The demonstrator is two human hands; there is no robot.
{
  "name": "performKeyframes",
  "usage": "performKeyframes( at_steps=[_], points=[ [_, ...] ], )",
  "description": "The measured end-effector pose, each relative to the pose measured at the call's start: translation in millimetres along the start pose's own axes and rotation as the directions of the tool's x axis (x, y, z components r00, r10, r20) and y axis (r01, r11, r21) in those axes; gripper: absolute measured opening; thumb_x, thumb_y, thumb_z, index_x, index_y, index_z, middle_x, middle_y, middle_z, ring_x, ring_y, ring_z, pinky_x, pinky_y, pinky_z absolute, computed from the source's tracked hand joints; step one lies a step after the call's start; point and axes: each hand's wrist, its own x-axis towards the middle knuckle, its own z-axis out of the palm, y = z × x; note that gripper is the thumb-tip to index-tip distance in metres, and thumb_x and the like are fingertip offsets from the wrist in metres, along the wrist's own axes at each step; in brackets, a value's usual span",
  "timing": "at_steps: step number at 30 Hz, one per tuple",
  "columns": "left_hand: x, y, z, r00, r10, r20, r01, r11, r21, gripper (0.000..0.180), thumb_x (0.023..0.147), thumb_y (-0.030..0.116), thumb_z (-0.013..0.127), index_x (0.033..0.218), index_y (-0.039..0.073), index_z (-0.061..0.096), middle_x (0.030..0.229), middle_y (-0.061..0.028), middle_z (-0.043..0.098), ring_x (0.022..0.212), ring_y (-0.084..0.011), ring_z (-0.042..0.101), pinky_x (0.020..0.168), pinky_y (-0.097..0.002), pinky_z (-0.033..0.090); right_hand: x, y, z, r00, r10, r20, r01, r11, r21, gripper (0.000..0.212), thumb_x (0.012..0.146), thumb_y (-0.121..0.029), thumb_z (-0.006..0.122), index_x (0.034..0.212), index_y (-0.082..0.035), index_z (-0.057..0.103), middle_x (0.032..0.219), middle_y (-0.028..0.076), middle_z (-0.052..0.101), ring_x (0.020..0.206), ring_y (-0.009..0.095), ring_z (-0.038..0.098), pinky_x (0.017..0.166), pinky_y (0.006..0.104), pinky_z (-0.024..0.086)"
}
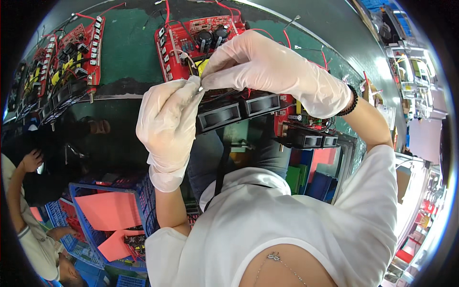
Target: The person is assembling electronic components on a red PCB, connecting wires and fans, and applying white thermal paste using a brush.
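Both my hands wear thin whitish gloves and meet over a red circuit board with black capacitors. My left hand is closed, with thumb and fingers pinching a small white connector. My right hand comes in from the right, its fingertips pinched together at the same connector. A pale wire runs from the board toward the fingertips; its end is hidden by them. Two black fans sit at the board's near edge, just below my hands.
More red boards with fans stand at the left of the green bench; another board is at the right. A blue crate with pink sheets is at lower left. Another person's hand shows at the far left.
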Motion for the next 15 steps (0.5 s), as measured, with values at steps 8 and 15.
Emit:
performKeyframes(
  at_steps=[8,15],
  points=[
    [0.7,14.8,-6.0,0.979,-0.204,0.025,0.203,0.978,0.05,0.035,0.062,0.012,0.077,0.095,0.007,0.066,0.093,-0.0086,0.062,0.08,-0.024,0.061,0.074,-0.0326,0.049,3.9,7.8,-8.2,0.999,-0.016,0.037,0.013,0.998,0.069,0.016,0.076,-0.013,0.07,0.089,-0.004,0.069,0.073,0.003,0.066,0.067,0.009,0.059,0.061,0.0229,0.045],
    [-36.4,18.7,-2.8,0.943,-0.136,0.302,0.128,0.991,0.046,0.056,0.056,0.011,0.077,0.109,0.008,0.059,0.102,-0.0082,0.06,0.091,-0.0278,0.057,0.079,-0.0365,0.046,14.7,7.2,-8.1,0.979,-0.074,0.189,0.193,0.626,-0.755,0.014,0.07,-0.01,0.061,0.081,-0.003,0.066,0.071,0.014,0.063,0.069,0.03,0.062,0.064,0.0371,0.049]
  ],
)
